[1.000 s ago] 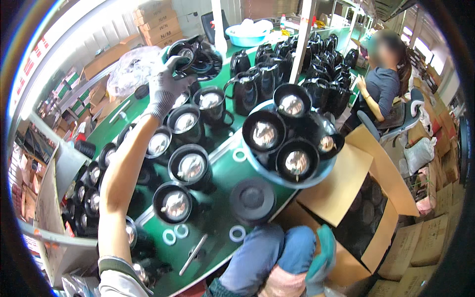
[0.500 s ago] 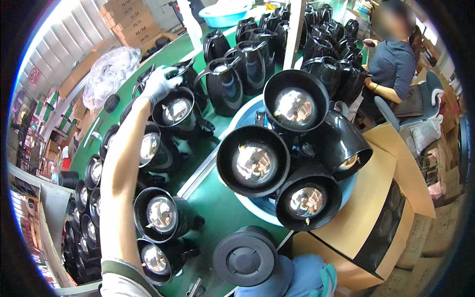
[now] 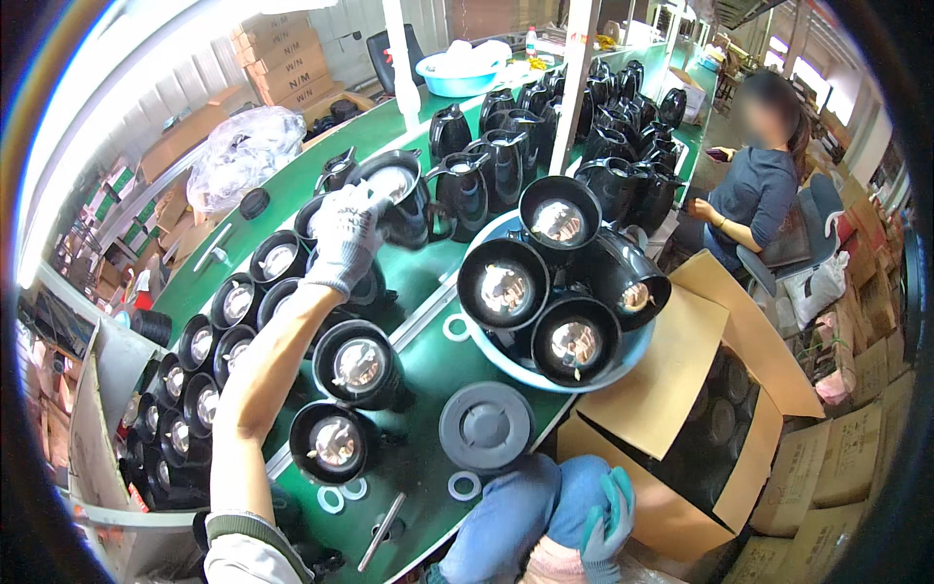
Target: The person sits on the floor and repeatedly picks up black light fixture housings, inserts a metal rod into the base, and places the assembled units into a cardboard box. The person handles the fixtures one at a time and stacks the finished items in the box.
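A: "Hands?"
B: "Left hand (image 3: 346,238) is pinching a black jug (image 3: 413,210) at its rim. Right hand (image 3: 608,526) is resting on a knee (image 3: 576,487) below the blue basin (image 3: 634,351), fingers loosely spread."
A: "Jug?"
B: "It's showing up-left of the basin, wide silver-centred end facing up, handle pointing basin-side. Long axis is running near upright; exact tilt, can't tell."
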`<state>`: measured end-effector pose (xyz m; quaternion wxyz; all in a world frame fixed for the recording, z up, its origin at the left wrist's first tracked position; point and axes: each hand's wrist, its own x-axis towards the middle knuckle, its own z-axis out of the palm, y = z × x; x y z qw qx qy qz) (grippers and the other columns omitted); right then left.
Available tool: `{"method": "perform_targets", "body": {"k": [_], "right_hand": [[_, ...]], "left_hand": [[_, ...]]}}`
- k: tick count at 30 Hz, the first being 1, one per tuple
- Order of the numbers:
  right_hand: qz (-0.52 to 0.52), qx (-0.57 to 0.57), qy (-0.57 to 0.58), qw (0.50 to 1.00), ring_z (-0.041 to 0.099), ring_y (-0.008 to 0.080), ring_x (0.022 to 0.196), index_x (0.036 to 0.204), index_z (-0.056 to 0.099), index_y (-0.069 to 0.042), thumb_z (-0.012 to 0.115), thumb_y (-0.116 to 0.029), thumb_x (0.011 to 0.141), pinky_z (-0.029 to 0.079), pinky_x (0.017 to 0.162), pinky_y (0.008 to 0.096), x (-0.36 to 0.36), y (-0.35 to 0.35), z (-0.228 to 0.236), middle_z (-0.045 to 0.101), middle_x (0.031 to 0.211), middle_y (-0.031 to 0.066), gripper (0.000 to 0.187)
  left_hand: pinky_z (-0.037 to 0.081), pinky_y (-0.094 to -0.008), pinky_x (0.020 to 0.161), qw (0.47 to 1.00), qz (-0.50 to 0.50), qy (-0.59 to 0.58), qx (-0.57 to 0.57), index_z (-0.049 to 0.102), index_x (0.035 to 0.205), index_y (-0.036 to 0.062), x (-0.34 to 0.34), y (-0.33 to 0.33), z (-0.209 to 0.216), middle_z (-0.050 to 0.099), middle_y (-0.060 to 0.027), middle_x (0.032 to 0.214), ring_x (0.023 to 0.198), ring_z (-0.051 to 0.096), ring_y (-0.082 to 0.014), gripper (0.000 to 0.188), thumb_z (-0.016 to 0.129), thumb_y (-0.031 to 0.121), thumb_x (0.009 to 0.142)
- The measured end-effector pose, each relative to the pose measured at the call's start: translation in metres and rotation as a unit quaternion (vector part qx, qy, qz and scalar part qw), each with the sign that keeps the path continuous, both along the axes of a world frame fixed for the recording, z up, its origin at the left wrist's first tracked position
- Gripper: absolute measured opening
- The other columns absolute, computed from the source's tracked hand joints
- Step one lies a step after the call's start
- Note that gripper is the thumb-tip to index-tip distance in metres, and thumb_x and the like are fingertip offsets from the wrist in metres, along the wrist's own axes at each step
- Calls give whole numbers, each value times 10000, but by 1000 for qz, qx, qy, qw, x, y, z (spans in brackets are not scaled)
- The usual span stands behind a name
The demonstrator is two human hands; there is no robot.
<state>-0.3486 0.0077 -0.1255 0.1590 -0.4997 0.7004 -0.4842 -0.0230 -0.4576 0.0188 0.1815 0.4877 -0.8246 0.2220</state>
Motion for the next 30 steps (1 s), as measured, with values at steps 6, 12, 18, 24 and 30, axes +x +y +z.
{"method": "perform_targets", "body": {"k": [6,12,18,24,30], "right_hand": [[125,-98,74,985,472,473,1394,1429,567,21,647,-272,921,372,1170,534,14,-41,97,498,1496,297,591],[306,-237,280,878,361,440,1485,1501,507,-69,838,-496,791,301,1201,605,85,-91,220,379,1593,237,893],[390,-243,268,847,535,370,1367,1153,614,-124,765,-308,841,499,1028,552,73,-8,185,541,1450,155,392],[351,-152,-34,923,592,407,1330,991,662,-61,971,-204,668,507,1098,473,57,63,131,616,1398,253,469],[452,-119,-164,869,596,404,1318,1017,664,-48,970,-165,676,493,1092,481,73,72,108,581,1433,284,474]], "left_hand": [[492,-460,902,996,-58,40,-51,694,1124,136,7,145,138,614,-115,1084,1039,616,-333,374,808,221,778],[537,-442,905,991,-123,-43,19,732,995,186,15,340,188,612,-58,1031,1019,632,-291,286,803,213,720],[510,-548,1027,956,-239,49,164,757,999,168,6,455,124,656,-63,1028,1068,672,-273,260,813,231,754],[499,-365,1062,720,99,654,207,581,1426,3,81,530,-69,637,-128,1386,1197,628,-211,542,708,85,906],[454,-378,1124,471,-1,676,567,536,1467,30,64,564,-185,620,-106,1425,1277,595,-241,547,700,196,972]]}}
